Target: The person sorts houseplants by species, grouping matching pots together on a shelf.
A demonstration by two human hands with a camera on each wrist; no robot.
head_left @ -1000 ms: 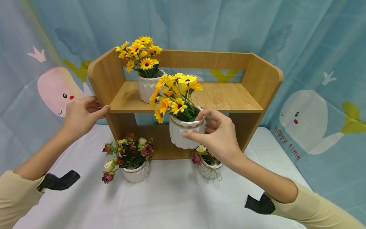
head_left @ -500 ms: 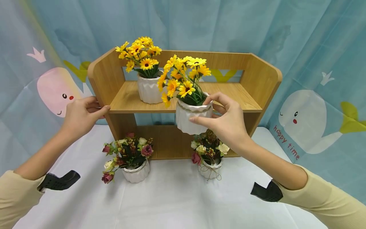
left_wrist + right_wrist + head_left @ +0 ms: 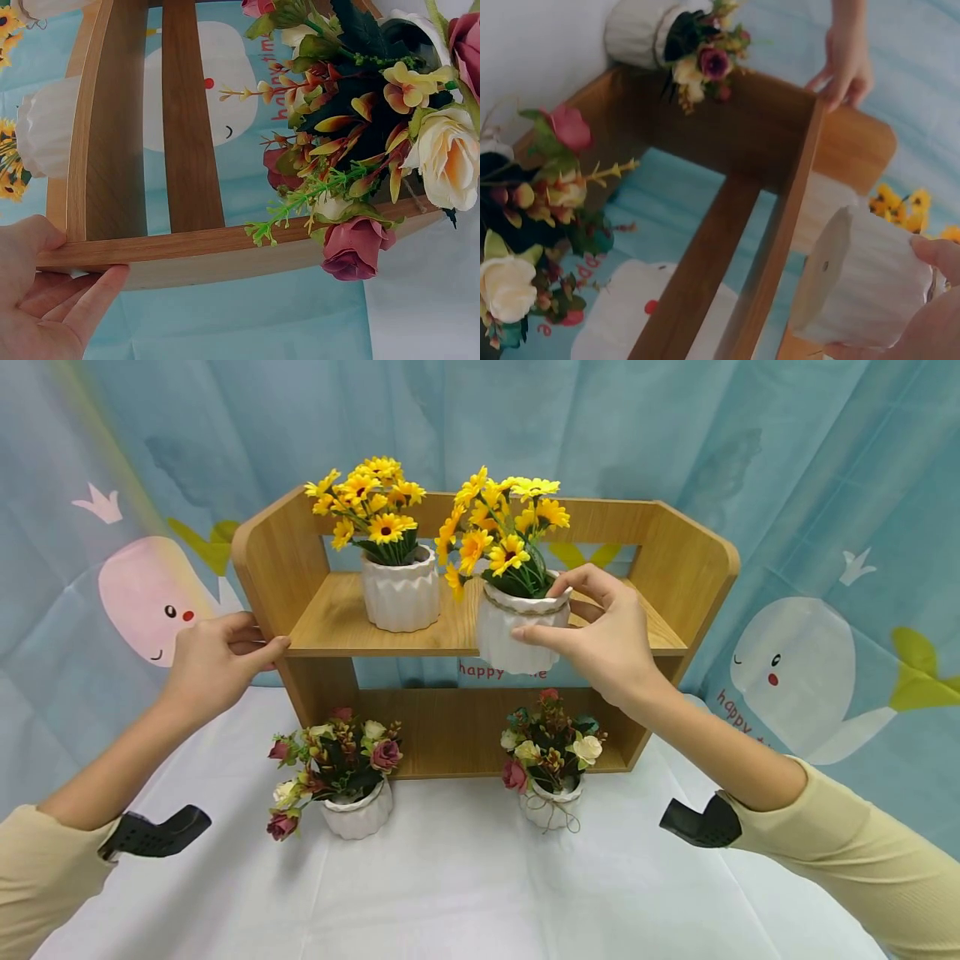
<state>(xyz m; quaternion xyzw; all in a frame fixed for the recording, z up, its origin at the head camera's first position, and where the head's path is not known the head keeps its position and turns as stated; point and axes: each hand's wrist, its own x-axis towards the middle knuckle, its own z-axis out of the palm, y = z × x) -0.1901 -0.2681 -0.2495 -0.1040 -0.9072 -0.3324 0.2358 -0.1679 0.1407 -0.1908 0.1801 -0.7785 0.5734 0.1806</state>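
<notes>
My right hand (image 3: 538, 604) grips a white ribbed pot of yellow flowers (image 3: 517, 639) by its rim and side, in the air at the front edge of the wooden shelf's upper board (image 3: 600, 618). From the right wrist, the pot (image 3: 862, 285) shows its underside, clear of the wood. A matching yellow-flower pot (image 3: 400, 597) stands on the board's left part. My left hand (image 3: 262, 639) holds the shelf's left side panel (image 3: 270, 552), thumb in front. In the left wrist view the left hand (image 3: 71, 262) clasps the panel's edge (image 3: 172, 247).
Two small white pots of pink and cream roses stand on the white tablecloth (image 3: 450, 877) before the shelf, one at left (image 3: 356, 810), one at right (image 3: 551, 802). A blue whale-print curtain (image 3: 795, 668) hangs behind. The upper board's right end is bare.
My right hand has lifted the yellow-flower pot up and to the right, from in front of the lower opening to the level of the upper board. The left hand has stayed on the side panel.
</notes>
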